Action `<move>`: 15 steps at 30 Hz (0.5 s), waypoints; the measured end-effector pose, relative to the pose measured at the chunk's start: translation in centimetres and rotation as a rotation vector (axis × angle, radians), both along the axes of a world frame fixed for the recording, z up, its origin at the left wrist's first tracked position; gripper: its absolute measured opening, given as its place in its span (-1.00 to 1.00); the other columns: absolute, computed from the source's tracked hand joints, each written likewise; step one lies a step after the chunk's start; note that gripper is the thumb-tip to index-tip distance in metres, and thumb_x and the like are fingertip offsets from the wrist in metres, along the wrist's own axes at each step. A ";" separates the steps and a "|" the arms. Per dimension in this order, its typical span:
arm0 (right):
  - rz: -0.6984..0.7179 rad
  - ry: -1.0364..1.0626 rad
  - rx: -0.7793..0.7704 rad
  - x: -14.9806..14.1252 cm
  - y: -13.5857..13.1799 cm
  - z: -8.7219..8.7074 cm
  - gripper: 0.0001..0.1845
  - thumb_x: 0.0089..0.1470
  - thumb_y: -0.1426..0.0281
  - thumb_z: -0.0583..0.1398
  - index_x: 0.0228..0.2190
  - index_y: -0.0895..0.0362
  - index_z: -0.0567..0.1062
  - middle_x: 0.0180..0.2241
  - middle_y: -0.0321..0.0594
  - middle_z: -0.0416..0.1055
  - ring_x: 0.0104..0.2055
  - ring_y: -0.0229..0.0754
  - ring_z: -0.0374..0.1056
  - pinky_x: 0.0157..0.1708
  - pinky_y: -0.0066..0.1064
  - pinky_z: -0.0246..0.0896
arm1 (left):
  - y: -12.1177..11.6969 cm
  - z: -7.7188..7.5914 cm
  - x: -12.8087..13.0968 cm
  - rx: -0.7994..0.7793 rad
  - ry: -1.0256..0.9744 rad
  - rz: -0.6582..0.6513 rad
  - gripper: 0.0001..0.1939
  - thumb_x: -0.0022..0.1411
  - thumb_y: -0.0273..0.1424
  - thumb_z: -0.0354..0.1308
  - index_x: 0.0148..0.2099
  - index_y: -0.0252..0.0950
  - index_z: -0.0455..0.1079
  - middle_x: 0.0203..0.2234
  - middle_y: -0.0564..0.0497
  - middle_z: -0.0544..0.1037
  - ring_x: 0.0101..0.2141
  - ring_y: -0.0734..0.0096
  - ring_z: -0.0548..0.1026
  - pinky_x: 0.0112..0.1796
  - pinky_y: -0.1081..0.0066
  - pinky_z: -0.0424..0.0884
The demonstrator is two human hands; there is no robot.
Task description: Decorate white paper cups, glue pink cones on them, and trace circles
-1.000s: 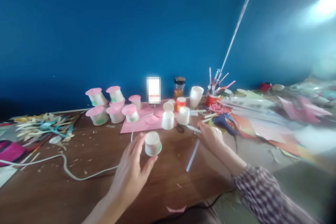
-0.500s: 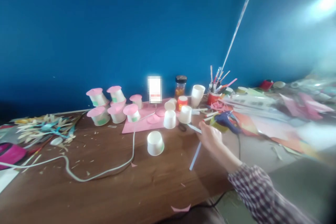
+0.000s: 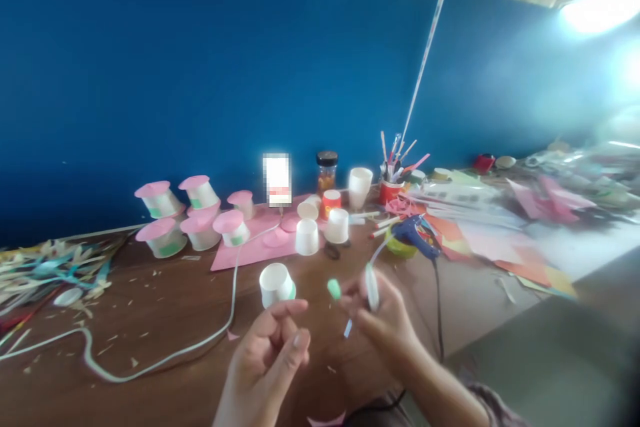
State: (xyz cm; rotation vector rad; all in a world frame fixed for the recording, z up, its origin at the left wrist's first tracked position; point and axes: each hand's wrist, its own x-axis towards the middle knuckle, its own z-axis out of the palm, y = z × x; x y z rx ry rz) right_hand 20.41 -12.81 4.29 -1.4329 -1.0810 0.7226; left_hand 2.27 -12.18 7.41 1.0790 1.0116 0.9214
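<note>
My left hand is raised over the table with its fingers half curled and apart, holding nothing. Just beyond its fingertips stands a white paper cup, mouth upward, with a green patch low on its right side. My right hand is closed on a slim white stick-like thing, blurred, whose thin pale end points up and right. A small light-green piece shows at the fingertips; whether it joins the white thing I cannot tell. Below the fingers lies a pale strip, partly covered by the hand.
Several cups with pink paper tops stand at the left. More white cups stand near a pink sheet. A blue glue gun rests at the right, its cord hanging. A white cable crosses the table.
My left hand let go of the cup, left view, and is back near it, empty. My right hand drew back toward me with the white stick-like thing. The view shifted slightly.
</note>
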 end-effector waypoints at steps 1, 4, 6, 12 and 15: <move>0.067 0.124 0.000 -1.2 -0.7 -0.2 -0.78 -0.15 0.34 0.32 -0.51 0.13 0.36 -0.54 -0.35 0.38 -0.53 -0.31 0.23 -0.53 -0.50 0.16 | 0.4 -0.6 0.5 0.038 -0.013 0.043 -0.52 -0.02 -0.11 0.32 -0.04 -0.13 0.43 -0.48 0.10 0.50 -0.43 0.46 0.48 -0.37 0.48 0.44; 0.177 0.462 -0.029 -3.8 -1.8 -0.7 -0.68 -0.20 0.35 0.37 -0.51 0.12 0.31 -0.55 -0.38 0.34 -0.55 -0.36 0.19 -0.52 -0.51 0.13 | 0.7 -2.8 1.4 0.025 -0.053 -0.011 -0.56 0.00 -0.13 0.32 -0.09 -0.21 0.48 -0.24 -0.05 0.56 -0.23 0.26 0.53 -0.18 0.35 0.47; 0.191 0.558 -0.046 -4.5 -1.8 -1.0 -0.60 -0.25 0.35 0.41 -0.53 0.12 0.26 -0.58 -0.43 0.28 -0.55 -0.38 0.16 -0.51 -0.53 0.10 | 0.6 -3.9 1.6 0.014 -0.067 -0.057 -0.64 0.02 -0.15 0.30 -0.18 -0.25 0.52 -0.22 -0.10 0.57 -0.16 0.15 0.53 -0.12 0.26 0.46; 0.211 0.253 -0.031 -2.8 -2.5 -0.9 -0.76 0.04 0.25 0.24 -0.38 0.09 0.28 -0.49 -0.38 0.26 -0.49 -0.33 0.17 -0.45 -0.51 0.16 | 1.8 -5.0 0.2 0.024 0.018 -0.013 -0.60 0.10 -0.10 0.22 -0.08 -0.22 0.49 -0.27 -0.06 0.59 -0.28 0.26 0.56 -0.15 0.28 0.49; 0.246 -0.023 -0.078 -1.4 -3.6 -0.3 -0.86 0.18 0.28 0.09 -0.25 0.06 0.26 -0.51 -0.39 0.24 -0.50 -0.30 0.19 -0.47 -0.50 0.18 | 3.0 -5.4 -0.7 0.128 0.222 -0.074 -0.52 0.15 -0.08 0.16 0.05 -0.20 0.43 -0.38 0.00 0.57 -0.38 0.34 0.53 -0.26 0.36 0.50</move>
